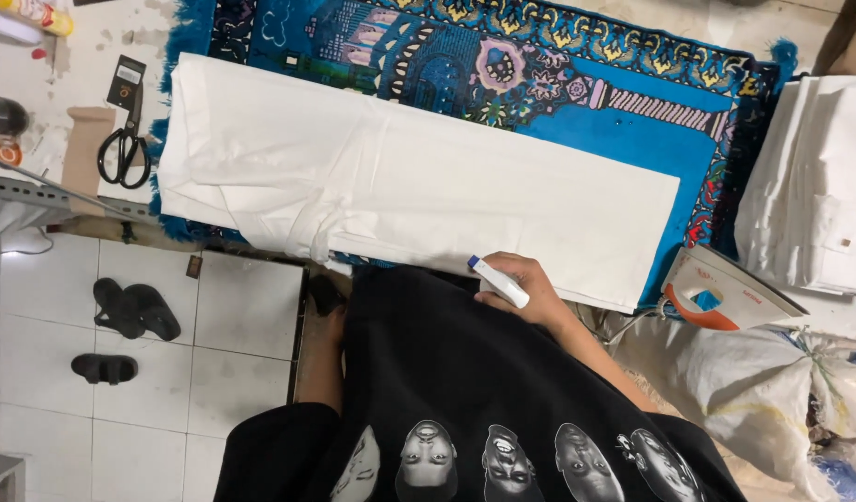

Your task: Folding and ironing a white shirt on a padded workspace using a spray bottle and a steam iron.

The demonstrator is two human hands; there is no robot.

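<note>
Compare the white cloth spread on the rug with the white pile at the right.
The cloth lies flat in one long spread layer on the blue rug; the pile is folded and stacked, off the rug. The cloth is far longer. Both are plain white fabric.

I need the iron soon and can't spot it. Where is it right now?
In the head view, the iron stands at the right end of the blue rug, just past the white cloth and below the folded white stack.

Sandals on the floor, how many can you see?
3. Two black sandals lie side by side on the white floor tiles, left of the person. A third sandal lies alone just below them. More may be hidden under the table.
</note>
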